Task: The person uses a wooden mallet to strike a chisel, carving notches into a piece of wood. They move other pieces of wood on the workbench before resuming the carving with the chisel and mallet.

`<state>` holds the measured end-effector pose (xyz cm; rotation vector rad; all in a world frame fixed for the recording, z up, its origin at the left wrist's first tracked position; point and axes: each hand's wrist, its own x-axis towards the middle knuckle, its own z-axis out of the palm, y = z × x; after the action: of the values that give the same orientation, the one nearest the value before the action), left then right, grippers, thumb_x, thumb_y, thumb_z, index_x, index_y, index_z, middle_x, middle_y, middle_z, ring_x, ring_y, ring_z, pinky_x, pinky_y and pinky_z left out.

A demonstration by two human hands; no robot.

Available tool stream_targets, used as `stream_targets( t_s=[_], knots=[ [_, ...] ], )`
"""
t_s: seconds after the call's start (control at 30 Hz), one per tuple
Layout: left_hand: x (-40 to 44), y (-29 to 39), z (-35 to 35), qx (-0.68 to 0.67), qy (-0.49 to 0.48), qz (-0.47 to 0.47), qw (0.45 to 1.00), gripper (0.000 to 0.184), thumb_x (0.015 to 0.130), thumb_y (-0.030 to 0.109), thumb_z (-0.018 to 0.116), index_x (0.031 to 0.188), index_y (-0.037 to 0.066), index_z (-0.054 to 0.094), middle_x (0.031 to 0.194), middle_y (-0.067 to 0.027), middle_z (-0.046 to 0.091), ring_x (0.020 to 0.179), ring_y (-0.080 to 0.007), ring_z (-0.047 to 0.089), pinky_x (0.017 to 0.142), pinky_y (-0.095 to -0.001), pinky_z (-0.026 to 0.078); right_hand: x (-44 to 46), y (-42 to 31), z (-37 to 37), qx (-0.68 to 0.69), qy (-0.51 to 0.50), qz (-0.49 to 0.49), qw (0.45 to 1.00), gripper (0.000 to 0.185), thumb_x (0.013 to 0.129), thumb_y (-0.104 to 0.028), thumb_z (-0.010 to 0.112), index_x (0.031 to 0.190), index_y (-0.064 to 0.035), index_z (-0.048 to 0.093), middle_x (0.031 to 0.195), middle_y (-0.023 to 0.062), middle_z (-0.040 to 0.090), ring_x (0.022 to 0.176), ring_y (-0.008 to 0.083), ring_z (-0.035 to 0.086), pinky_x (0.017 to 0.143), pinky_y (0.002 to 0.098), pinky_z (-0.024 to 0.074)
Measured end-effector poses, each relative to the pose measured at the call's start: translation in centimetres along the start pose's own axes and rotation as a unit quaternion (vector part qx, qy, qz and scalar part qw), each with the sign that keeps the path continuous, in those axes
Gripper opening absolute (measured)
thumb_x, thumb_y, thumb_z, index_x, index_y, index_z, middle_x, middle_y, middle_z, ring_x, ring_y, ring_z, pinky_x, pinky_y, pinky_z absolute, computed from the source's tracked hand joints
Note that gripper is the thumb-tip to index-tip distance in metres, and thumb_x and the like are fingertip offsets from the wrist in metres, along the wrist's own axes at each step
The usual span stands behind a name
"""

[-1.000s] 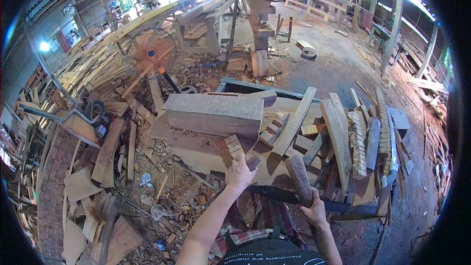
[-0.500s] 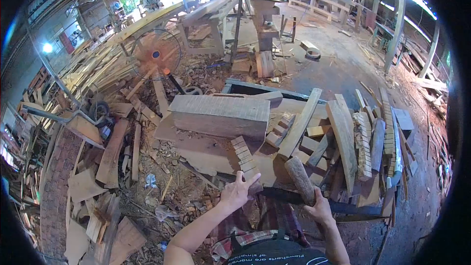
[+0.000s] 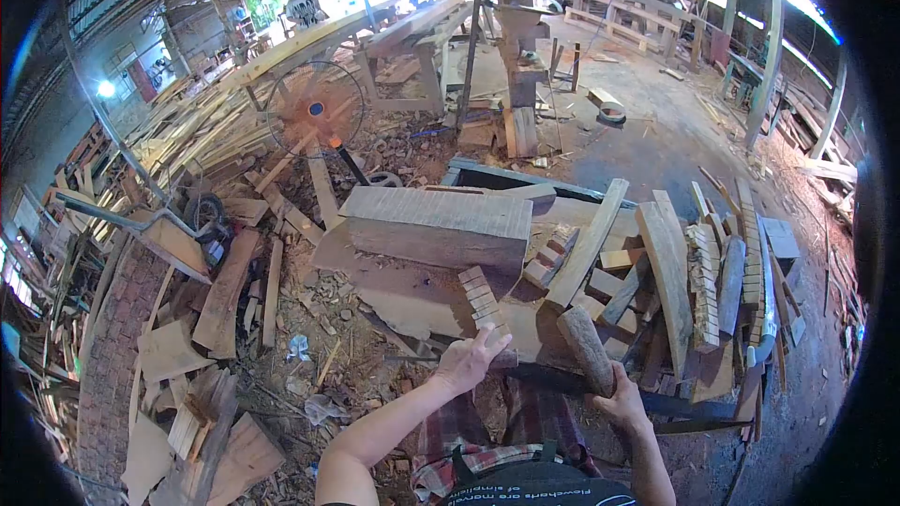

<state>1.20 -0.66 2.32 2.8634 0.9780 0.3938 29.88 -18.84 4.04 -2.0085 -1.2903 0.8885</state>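
Observation:
My left hand (image 3: 469,363) is closed round a tool with a short, dark wooden handle (image 3: 507,358); a thin dark shaft points left from the fist. Its fingertips are at the near end of a notched wood piece (image 3: 481,294), which lies on a large wooden slab (image 3: 412,296). In my right hand (image 3: 621,401) is the lower end of a thick, round wooden club (image 3: 585,349), tilted up and to the left. Behind the notched piece sits a big rectangular timber block (image 3: 436,230) with lines across its top.
Planks (image 3: 589,244) and curved pieces (image 3: 667,272) crowd the right side of the slab. A fan (image 3: 316,110) stands beyond it, and a wheelbarrow (image 3: 169,242) is at the left. Wood scraps litter the ground. Another person (image 3: 304,6) is far back.
My left hand has drawn back toward my body along the notched piece, uncovering more of it. My right hand still holds the club. The whole view has shifted slightly.

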Motion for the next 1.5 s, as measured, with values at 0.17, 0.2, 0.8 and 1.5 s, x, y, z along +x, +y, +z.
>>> stream_targets(
  t_s=[0.17, 0.2, 0.8, 1.5],
  knots=[
    [0.6, -0.7, -0.3, 0.017, -0.009, 0.043, 0.999, 0.054, 0.072, 0.008, 0.064, 0.125, 0.018, 0.057, 0.119, -0.0138, 0.052, 0.075, -0.0255, 0.067, 0.064, -0.0364, 0.055, 0.2, 0.6, 0.3, -0.011, 0.002, 0.013, 1.0, 0.069, 0.069, -0.02, 0.079, 0.127, -0.0087, 0.045, 0.108, 0.0202, 0.066, 0.106, 0.0329, 0.063, 0.09, 0.0398, 0.0483],
    [0.6, -0.7, -0.3, 0.006, -0.019, 0.053, 0.998, 0.052, 0.07, 0.009, 0.067, 0.121, 0.017, 0.059, 0.118, -0.0121, 0.054, 0.075, -0.0254, 0.067, 0.064, -0.0364, 0.055, 0.2, 0.4, 0.3, -0.01, 0.001, 0.013, 1.0, 0.069, 0.069, -0.02, 0.079, 0.127, -0.0087, 0.045, 0.108, 0.0202, 0.066, 0.106, 0.0329, 0.063, 0.09, 0.0398, 0.0483],
    [6.9, -2.5, -10.6, -0.589, 0.193, -0.332, 0.711, 0.02, 0.083, 0.02, 0.075, 0.086, 0.004, 0.064, 0.07, -0.0015, 0.062, 0.052, -0.0098, 0.059, 0.046, -0.0233, 0.046, 0.4, 0.2, 0.0, 0.012, -0.01, -0.001, 1.0, 0.07, 0.071, -0.023, 0.076, 0.132, -0.0092, 0.045, 0.112, 0.0207, 0.065, 0.108, 0.0335, 0.062, 0.09, 0.0391, 0.0478],
    [5.6, -4.2, -5.8, -0.408, 0.256, -0.295, 0.825, 0.025, 0.079, 0.028, 0.076, 0.087, 0.006, 0.068, 0.076, -0.0055, 0.07, 0.065, -0.0135, 0.066, 0.057, -0.0284, 0.051, 0.6, -0.9, -0.3, 0.021, -0.018, 0.014, 1.0, 0.067, 0.072, -0.018, 0.075, 0.132, -0.0107, 0.045, 0.112, 0.0188, 0.065, 0.108, 0.03, 0.062, 0.091, 0.0381, 0.0469]
  ],
)
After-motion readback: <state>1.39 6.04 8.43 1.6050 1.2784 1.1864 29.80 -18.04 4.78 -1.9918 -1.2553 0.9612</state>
